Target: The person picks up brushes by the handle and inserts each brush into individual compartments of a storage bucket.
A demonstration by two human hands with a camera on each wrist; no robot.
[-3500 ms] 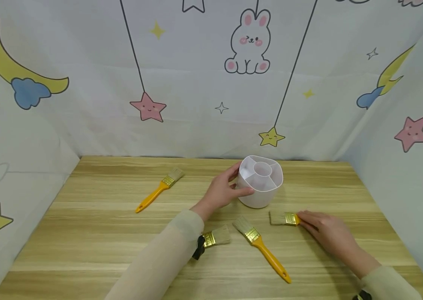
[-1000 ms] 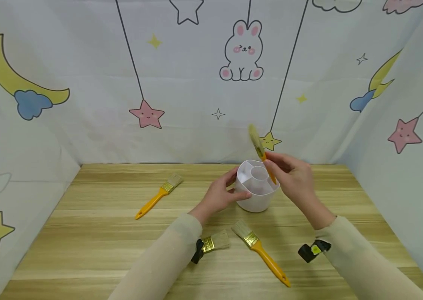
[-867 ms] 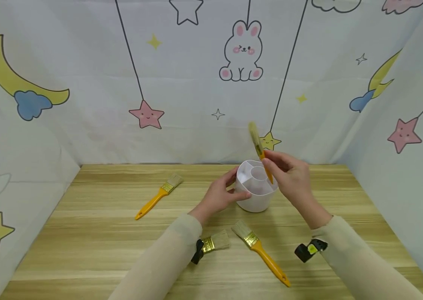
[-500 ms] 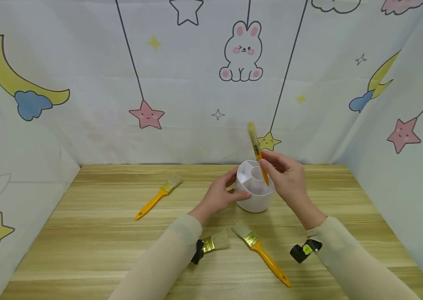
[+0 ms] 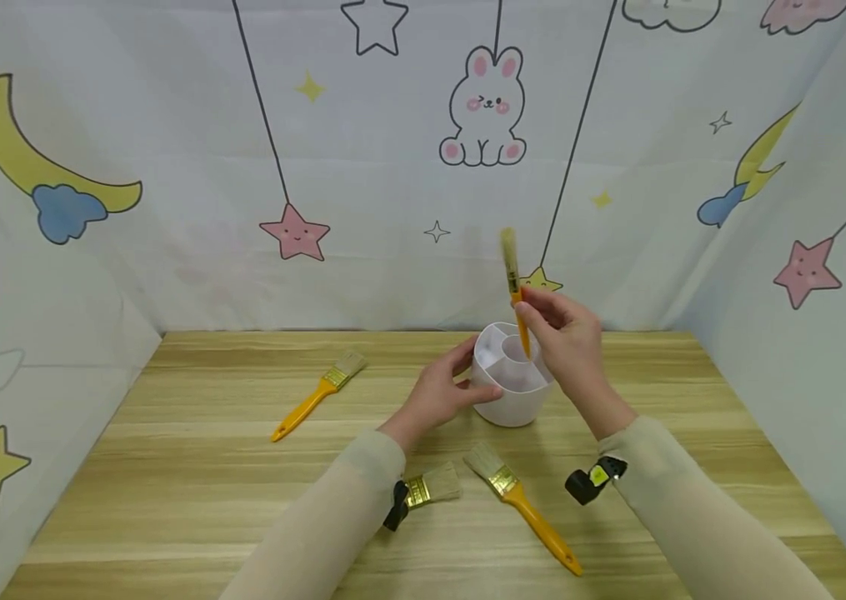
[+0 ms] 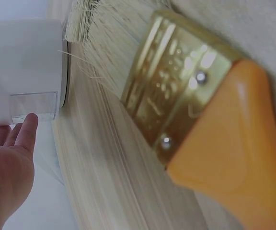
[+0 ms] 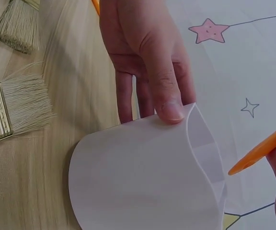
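Observation:
A white divided organizer (image 5: pixel 510 410), with a round centre compartment and several around it, stands on the table. My left hand (image 5: pixel 438 390) grips its left side, thumb in front and fingers behind. Above it, my right hand (image 5: pixel 571 340) pinches a flat paintbrush (image 5: pixel 510 265) by its orange handle, bristles up. The handle's end points down over the centre compartment. In the right wrist view the handle tip (image 7: pixel 238 167) is just outside the organizer's opening, apart from the rim.
One paintbrush (image 5: pixel 328 379) lies at the left and another (image 5: pixel 535 517) at the front. A third brush (image 5: pixel 433 485) is partly hidden under my left wrist, its bristles showing. Behind the wooden table (image 5: pixel 190 500) hangs a printed white cloth (image 5: pixel 385 167).
My right hand has lifted its brush from the table at the right and turned it bristles up. Lately it shifted left and slightly up, the brush more upright. My left hand stays on the organizer.

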